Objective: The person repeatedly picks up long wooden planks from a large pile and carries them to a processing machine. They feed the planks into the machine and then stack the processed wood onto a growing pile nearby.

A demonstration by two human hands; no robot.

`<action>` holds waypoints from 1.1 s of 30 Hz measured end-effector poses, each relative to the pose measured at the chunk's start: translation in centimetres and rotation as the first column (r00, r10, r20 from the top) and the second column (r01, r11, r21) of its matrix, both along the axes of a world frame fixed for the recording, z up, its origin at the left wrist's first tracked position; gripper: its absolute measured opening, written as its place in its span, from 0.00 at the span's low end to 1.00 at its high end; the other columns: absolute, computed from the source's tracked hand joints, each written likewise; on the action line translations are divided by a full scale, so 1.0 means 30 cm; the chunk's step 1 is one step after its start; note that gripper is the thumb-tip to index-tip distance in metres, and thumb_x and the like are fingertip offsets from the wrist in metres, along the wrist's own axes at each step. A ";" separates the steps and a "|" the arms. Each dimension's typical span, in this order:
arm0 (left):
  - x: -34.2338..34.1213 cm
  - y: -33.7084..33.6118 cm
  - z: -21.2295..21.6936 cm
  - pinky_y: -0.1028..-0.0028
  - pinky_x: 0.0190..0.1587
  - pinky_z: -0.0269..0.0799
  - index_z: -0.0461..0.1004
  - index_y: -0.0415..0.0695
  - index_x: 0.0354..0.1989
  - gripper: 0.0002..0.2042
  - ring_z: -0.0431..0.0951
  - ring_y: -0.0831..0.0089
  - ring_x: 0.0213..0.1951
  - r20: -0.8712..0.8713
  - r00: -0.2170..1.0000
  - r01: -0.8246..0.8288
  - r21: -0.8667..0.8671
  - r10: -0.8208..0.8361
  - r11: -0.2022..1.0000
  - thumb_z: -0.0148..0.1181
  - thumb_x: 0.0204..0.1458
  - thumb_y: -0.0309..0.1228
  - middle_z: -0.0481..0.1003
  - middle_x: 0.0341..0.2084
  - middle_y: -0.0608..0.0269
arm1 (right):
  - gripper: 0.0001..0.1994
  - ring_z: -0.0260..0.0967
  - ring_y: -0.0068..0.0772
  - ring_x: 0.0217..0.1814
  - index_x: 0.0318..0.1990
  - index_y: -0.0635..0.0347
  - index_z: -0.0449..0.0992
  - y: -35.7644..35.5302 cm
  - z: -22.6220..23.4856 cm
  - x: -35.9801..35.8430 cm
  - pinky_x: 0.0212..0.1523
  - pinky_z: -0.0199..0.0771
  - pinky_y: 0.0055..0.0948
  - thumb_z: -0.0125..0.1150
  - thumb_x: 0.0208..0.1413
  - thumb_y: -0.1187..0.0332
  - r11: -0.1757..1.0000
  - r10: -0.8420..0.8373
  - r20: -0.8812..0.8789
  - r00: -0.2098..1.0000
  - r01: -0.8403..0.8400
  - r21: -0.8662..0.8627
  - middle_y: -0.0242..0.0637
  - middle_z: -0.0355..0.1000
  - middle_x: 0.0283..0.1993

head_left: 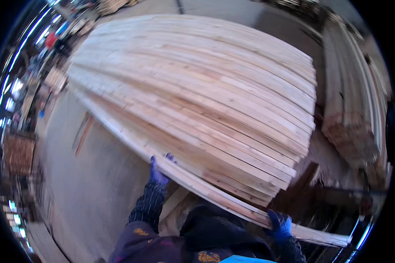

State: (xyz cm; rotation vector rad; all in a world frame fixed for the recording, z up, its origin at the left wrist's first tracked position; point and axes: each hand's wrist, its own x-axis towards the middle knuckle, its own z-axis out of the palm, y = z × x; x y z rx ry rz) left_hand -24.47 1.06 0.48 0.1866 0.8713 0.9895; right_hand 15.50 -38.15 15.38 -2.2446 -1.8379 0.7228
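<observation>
A long pale wooden board (206, 189) runs along the near side of a broad stack of planks (197, 83), its right end sticking out past the stack. My left hand (159, 173), in a purple-blue glove, is closed around the board near its middle, fingers over the top edge. Farther right, my right hand (280, 222), gloved in blue, grips the same board close to its right end. The stacked planks lie side by side, their right ends stepped unevenly. Whether the board's far left end rests on the stack is too blurred to tell.
Another bundle of long boards (349, 96) lies at the right. Thin strips (82, 133) lie on the grey floor (101, 166) to the left. A brown wood stack (19, 154) stands at the far left. A person in red (51, 40) is in the distance.
</observation>
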 end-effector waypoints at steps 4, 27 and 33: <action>0.063 -0.173 0.114 0.55 0.69 0.58 0.55 0.35 0.70 0.46 0.63 0.55 0.65 -0.054 0.975 0.220 0.048 -0.217 0.974 0.42 0.59 0.68 0.64 0.65 0.47 | 0.40 0.73 0.53 0.53 0.62 0.49 0.70 -0.208 0.027 0.031 0.49 0.71 0.50 0.76 0.34 0.57 0.999 -0.030 0.034 0.999 0.029 0.026 0.44 0.73 0.56; 0.411 -0.919 0.102 0.52 0.70 0.56 0.67 0.45 0.65 0.37 0.67 0.59 0.64 0.065 0.853 0.497 0.198 -0.517 0.845 0.44 0.61 0.64 0.71 0.62 0.57 | 0.35 0.75 0.48 0.51 0.57 0.46 0.75 -1.333 -0.015 0.512 0.55 0.73 0.46 0.74 0.31 0.62 0.939 -0.344 0.365 0.865 0.322 0.121 0.40 0.78 0.48; 0.627 -1.193 0.137 0.54 0.69 0.59 0.68 0.43 0.63 0.32 0.69 0.60 0.62 0.145 0.793 0.587 0.077 -0.592 0.806 0.48 0.62 0.59 0.72 0.60 0.56 | 0.48 0.75 0.51 0.50 0.70 0.43 0.63 -0.879 -0.075 0.311 0.50 0.72 0.49 0.72 0.40 0.37 0.992 -0.087 0.152 0.985 0.072 0.103 0.46 0.76 0.51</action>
